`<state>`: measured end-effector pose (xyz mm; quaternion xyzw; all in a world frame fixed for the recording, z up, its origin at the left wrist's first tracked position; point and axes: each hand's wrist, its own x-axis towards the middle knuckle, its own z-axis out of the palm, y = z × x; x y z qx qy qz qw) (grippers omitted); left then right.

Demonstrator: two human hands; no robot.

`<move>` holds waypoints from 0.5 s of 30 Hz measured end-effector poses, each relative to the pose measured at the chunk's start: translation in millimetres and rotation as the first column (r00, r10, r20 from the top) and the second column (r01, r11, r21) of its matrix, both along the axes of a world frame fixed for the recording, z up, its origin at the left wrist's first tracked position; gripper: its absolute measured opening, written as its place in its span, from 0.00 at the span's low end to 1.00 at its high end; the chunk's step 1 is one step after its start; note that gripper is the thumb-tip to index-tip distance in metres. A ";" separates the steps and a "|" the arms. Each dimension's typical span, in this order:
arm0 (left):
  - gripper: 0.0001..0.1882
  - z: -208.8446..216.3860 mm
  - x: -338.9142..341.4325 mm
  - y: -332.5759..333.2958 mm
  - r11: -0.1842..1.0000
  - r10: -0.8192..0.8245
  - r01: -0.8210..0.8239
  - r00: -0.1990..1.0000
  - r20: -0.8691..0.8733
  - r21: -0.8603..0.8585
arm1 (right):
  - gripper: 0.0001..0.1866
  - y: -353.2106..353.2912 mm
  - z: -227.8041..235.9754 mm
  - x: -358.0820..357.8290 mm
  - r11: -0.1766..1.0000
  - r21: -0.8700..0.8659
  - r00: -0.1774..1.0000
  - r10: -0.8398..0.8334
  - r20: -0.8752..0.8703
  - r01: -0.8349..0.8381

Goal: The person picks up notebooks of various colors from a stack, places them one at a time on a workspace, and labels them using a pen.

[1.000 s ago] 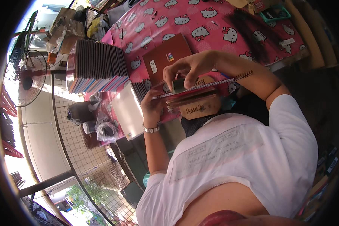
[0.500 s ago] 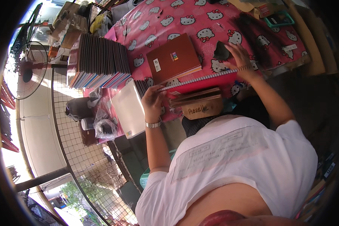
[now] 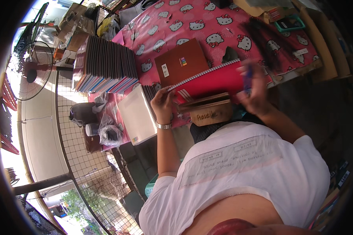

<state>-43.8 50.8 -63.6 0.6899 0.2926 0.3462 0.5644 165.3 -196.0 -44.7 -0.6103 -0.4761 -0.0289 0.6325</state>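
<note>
A red notebook (image 3: 219, 81) stands tilted in a wooden holder (image 3: 212, 114) at the table's near edge. A pale spiral coil (image 3: 204, 74) runs along its upper edge. My left hand (image 3: 162, 102) is closed on the left end of that edge, fingers pinching at the coil. By the notebook's right end, my right hand (image 3: 258, 88) is smeared by motion. A blue tool (image 3: 247, 80), its kind unclear, is in its fingers. Behind the red notebook lies a brown spiral notebook (image 3: 182, 60). A dark grey piece (image 3: 230, 55) lies partly hidden behind the coil.
A tall stack of spiral notebooks (image 3: 106, 64) stands at the left. Nearer lies a white-covered notebook (image 3: 137, 115). Plastic-wrapped items (image 3: 110, 134) sit at the left edge. A fan (image 3: 33, 70) is farther left. A green tray (image 3: 290, 23) and cardboard (image 3: 321, 43) are at the far right.
My right hand has come down and toward me from the coil's right end, now with the blue tool. The coil's loose right end no longer shows, and more of the red cover is visible.
</note>
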 end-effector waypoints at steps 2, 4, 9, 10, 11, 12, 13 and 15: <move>0.08 0.7 5.8 -3.4 1.000 0.004 -0.004 1.000 0.031 -0.003 | 0.40 31.4 13.9 -25.7 0.982 -0.120 0.977 0.163 0.139 -0.146; 0.09 2.5 4.8 -5.8 0.997 0.007 -0.009 1.000 0.020 0.072 | 0.39 57.2 1.2 -47.2 0.952 -0.217 0.941 0.261 0.215 -0.214; 0.11 -4.0 -2.1 -5.8 0.947 0.085 -0.073 0.996 -0.024 0.312 | 0.39 78.4 -4.1 -72.3 0.923 -0.331 0.922 0.289 0.259 -0.196; 0.11 -5.7 -2.2 -6.6 0.945 0.099 -0.085 0.995 -0.025 0.317 | 0.39 78.6 -3.7 -72.2 0.921 -0.344 0.917 0.288 0.276 -0.186; 0.12 -7.1 -1.8 -7.2 0.942 0.110 -0.096 0.994 -0.026 0.322 | 0.39 78.5 -2.9 -71.8 0.918 -0.356 0.912 0.286 0.292 -0.174; 0.13 -8.4 -1.3 -7.1 0.939 0.121 -0.106 0.992 -0.027 0.328 | 0.38 78.6 -2.8 -71.3 0.915 -0.369 0.908 0.284 0.309 -0.161; 0.13 -11.2 -1.0 -6.2 0.922 0.139 -0.116 0.990 -0.035 0.369 | 0.38 78.1 -3.8 -71.2 0.889 -0.407 0.917 0.324 0.233 -0.210; 0.13 -18.8 -1.3 -3.1 0.883 0.175 -0.135 0.983 -0.048 0.449 | 0.36 78.1 -6.3 -71.6 0.826 -0.469 0.918 0.389 0.073 -0.312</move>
